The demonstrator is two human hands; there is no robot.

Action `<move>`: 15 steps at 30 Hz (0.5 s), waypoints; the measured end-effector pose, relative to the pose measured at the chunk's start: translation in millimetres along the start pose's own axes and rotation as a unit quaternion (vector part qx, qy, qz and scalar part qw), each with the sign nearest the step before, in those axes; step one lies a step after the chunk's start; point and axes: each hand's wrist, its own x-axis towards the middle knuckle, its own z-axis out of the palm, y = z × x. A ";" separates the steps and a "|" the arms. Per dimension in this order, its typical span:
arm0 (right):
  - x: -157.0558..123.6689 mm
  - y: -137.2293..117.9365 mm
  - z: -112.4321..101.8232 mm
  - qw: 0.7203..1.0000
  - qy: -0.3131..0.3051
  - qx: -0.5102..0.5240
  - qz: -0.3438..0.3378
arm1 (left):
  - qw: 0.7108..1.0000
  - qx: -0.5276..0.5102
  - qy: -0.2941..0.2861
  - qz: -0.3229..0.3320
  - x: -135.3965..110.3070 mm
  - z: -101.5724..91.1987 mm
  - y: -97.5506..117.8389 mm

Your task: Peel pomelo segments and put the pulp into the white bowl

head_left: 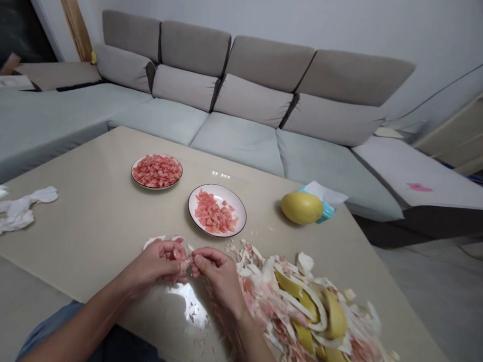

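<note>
Near the front of the table, my left hand [165, 263] is closed around a piece of pink pomelo flesh [178, 254]. My right hand [216, 272] meets it from the right, thumb and fingertips pinched on a shred of the same pomelo piece. Just behind my left hand lie some pale bits of peel [154, 241], partly hidden by the fingers. Beyond the hands stands a white plate [236, 197] with a dark rim, holding some pink pomelo pulp [214, 214]. Farther back on the left, a second plate [135, 181] is heaped with pink pulp [157, 171].
A large pile of yellow rind and white membrane [300, 304] covers the table's right front. A whole yellow pomelo [301, 208] sits against a blue tissue pack [326, 208]. Crumpled white tissue [21, 210] lies at the left. A grey sofa [239, 138] stands behind the table.
</note>
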 end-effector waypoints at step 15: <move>-1.9 -5.3 -3.6 0.991 -0.025 -0.109 -0.077 | 0.999 -0.024 -0.021 -0.012 6.5 0.8 -5.5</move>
